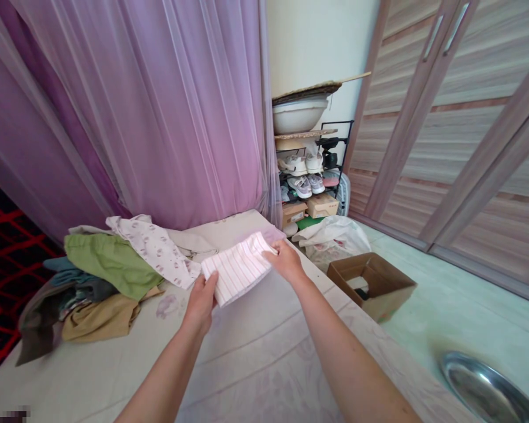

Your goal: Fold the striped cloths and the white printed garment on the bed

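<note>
Between my two hands is a folded piece of striped cloth [240, 267], white with thin pink and yellowish lines; its kind of garment does not show. My left hand [203, 299] pinches its lower left edge, thumb on top. At the upper right corner, my right hand [285, 258] grips it with the fingers closed. The cloth is held just over the bed [247, 352], and whether it touches the sheet I cannot tell. Left of it lies a heap of loose clothes: a white printed garment [147, 244], a green one [108, 258] and a tan one [99, 317].
Purple curtains [171, 117] hang behind the bed. On the floor to the right are an open cardboard box [379, 294], a white plastic bag [335, 235] and a metal basin [485, 382]. Beyond them stand a shoe rack [346, 141] and a wooden wardrobe [423, 129].
</note>
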The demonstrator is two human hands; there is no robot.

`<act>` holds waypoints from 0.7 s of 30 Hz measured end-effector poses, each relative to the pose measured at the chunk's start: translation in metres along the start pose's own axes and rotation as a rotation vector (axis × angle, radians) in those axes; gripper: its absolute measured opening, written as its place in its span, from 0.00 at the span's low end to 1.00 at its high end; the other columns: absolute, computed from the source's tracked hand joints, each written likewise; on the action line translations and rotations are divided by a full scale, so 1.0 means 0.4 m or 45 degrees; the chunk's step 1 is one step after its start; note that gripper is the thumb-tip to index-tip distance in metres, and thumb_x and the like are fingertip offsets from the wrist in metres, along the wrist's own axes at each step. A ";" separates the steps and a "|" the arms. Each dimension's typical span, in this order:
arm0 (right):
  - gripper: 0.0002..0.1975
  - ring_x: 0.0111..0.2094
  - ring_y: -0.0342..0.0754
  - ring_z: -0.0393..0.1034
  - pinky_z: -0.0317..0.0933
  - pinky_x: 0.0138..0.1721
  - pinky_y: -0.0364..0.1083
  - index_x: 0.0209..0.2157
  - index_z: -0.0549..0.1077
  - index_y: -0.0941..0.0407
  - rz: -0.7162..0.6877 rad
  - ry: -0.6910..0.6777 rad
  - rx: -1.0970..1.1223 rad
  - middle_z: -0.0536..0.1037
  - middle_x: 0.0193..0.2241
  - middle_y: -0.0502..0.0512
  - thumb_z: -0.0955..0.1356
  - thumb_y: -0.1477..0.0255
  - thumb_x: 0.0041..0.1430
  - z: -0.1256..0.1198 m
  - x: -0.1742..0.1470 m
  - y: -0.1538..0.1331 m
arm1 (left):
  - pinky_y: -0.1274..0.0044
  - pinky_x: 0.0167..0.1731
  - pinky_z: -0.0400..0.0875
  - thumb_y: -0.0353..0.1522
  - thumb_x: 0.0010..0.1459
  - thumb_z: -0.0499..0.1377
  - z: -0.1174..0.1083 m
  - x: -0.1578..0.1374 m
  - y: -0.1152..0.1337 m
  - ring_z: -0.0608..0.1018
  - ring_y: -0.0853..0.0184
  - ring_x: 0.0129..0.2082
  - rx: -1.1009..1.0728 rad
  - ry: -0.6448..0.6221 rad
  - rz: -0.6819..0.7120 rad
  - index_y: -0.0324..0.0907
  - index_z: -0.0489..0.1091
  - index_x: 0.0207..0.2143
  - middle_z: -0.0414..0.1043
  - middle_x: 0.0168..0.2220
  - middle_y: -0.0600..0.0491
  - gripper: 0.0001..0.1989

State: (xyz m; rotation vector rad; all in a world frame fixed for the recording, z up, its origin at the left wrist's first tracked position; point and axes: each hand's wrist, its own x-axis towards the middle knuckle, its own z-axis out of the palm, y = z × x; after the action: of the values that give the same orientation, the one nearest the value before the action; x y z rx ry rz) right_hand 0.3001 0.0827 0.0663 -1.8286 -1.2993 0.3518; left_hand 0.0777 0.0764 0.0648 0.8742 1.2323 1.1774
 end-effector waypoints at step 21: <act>0.24 0.50 0.53 0.67 0.58 0.53 0.49 0.54 0.67 0.61 0.134 0.413 0.017 0.73 0.50 0.63 0.63 0.71 0.55 0.096 0.249 0.130 | 0.82 0.33 0.73 0.22 0.52 0.60 0.217 0.263 -0.060 0.75 0.74 0.29 0.238 -0.272 -0.042 0.41 0.65 0.58 0.77 0.40 0.50 0.29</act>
State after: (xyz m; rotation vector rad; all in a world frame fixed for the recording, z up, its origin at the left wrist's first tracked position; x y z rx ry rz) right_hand 0.3506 0.1827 0.0266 -1.8559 -0.9785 0.1118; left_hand 0.1611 0.1822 0.0321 1.0853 1.1884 0.9263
